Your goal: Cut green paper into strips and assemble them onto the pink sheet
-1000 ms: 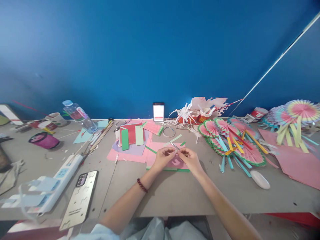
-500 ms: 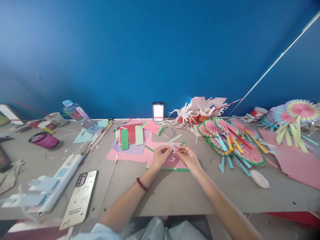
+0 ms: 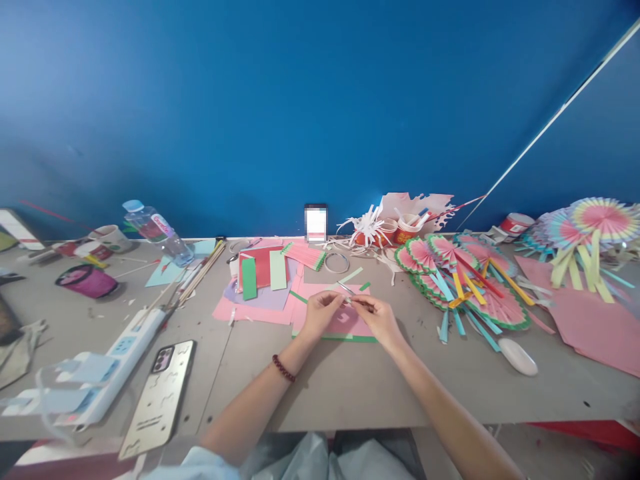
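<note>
My left hand [image 3: 323, 313] and my right hand [image 3: 375, 315] meet over a pink sheet [image 3: 310, 328] with green strips along its edges. The fingertips of both are pinched together around a small pale piece, too small to make out. A thin metal tool [image 3: 345, 288] lies just beyond the fingertips. Behind my hands are a pale green strip [image 3: 352, 277] and a silver ring [image 3: 337, 263]. A folded pink paper strip with green edges [image 3: 305, 256] lies to the left of the ring.
Pleated paper fans [image 3: 480, 287] and a white mouse [image 3: 518, 357] are on the right. To the left lie a phone [image 3: 159, 400], a power strip [image 3: 123, 363], a tilted bottle [image 3: 159, 232] and wooden sticks [image 3: 203, 272]. Paper cups [image 3: 407, 230] stand at the back.
The fingers of my right hand have drawn in closer to my left fingertips. The rest of the table looks the same, with a slight shift of the view.
</note>
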A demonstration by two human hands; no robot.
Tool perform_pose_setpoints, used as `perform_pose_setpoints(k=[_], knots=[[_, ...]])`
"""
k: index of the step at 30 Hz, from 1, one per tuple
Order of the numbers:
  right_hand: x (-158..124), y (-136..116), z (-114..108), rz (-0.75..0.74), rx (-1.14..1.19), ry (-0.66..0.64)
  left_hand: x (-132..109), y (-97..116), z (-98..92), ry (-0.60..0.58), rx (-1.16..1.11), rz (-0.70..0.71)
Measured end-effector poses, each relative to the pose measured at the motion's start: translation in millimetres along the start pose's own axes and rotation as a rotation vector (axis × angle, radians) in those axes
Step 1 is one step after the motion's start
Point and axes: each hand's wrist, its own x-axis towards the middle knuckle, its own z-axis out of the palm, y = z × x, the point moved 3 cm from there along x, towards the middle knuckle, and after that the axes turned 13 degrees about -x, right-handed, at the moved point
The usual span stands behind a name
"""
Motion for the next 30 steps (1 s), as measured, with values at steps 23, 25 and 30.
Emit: perform_pose_setpoints(k=[23, 25, 30], knots=[[2.4, 1.0, 1.7, 0.037, 0.03, -0.006, 1.6, 0.0, -3.1, 0.048, -0.114, -0.088], [1.9, -0.6, 0.2, 0.018, 0.014, 0.002, 1.7, -0.5, -3.9, 0.038, -0.116, -0.1], [-1.4, -4.1, -1.4, 0.006, 0.019, -0.041, 0.4, 0.2, -0.6, -0.006, -0.106, -0.105]])
